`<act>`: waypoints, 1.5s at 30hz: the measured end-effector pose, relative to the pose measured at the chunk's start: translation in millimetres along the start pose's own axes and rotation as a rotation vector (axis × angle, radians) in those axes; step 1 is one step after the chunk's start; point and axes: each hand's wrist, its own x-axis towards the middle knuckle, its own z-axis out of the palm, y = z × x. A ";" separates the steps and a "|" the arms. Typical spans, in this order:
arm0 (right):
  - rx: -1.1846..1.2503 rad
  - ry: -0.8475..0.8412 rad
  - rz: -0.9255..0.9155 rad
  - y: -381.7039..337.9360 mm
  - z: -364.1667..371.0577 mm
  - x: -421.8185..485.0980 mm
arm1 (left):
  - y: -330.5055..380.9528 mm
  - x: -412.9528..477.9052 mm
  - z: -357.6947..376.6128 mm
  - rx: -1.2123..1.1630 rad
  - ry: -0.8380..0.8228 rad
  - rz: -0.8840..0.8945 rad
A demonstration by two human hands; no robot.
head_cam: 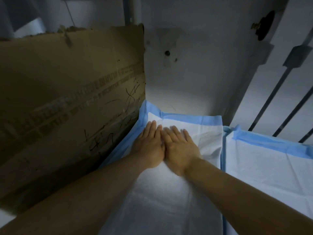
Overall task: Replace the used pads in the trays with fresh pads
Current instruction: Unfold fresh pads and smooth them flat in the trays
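The bare left hand is laid flat, palm down, with the fingers held straight and close together. The bare right hand is laid flat in the same way just beside it, touching it along the inner edge. The bare left forearm and the bare right forearm are stretched forward.

cardboard sheet left of pad, second pad right, bars behind
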 end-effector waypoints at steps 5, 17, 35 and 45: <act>0.017 -0.011 0.184 23.4 9.0 1.7 | -3.6 6.5 0.5 -0.163 -0.028 -0.056; 0.002 0.024 0.403 13.8 6.5 -5.1 | 0.2 10.2 -11.6 0.133 0.193 -0.012; 0.152 -0.001 0.557 -1.9 -7.1 -18.5 | -5.4 20.8 7.7 -0.090 0.075 -0.007; 0.027 -0.034 0.542 -6.4 -6.4 -18.2 | -7.7 -35.5 13.4 -0.087 0.049 -0.034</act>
